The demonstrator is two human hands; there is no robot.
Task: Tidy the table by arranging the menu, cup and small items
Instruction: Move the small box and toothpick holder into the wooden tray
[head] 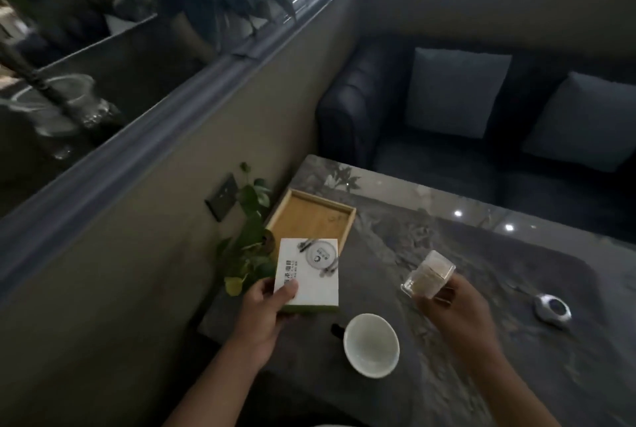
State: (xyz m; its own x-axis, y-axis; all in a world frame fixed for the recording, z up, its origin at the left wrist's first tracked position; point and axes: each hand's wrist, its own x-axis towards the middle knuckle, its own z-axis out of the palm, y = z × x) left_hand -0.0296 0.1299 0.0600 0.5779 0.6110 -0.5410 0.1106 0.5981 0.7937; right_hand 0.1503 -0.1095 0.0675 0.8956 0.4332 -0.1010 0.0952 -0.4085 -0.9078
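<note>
My left hand (265,306) grips a white box with printed lettering and a green base (309,275) by its near left corner, thumb on top, held just above the table's left side. A clear plastic holder filled with toothpicks (428,276) is held tilted in the fingers of my right hand (454,309), lifted over the table's middle. A white cup (371,344) with a dark handle stands on the table between my two forearms. Beyond the box lies an empty wooden tray (311,218).
The dark marble table (481,254) stands against a wall on the left. A small leafy plant (249,240) sits by the wall beside the tray. A round silver and black item (553,308) lies at right. A dark sofa with cushions (457,92) faces the far edge.
</note>
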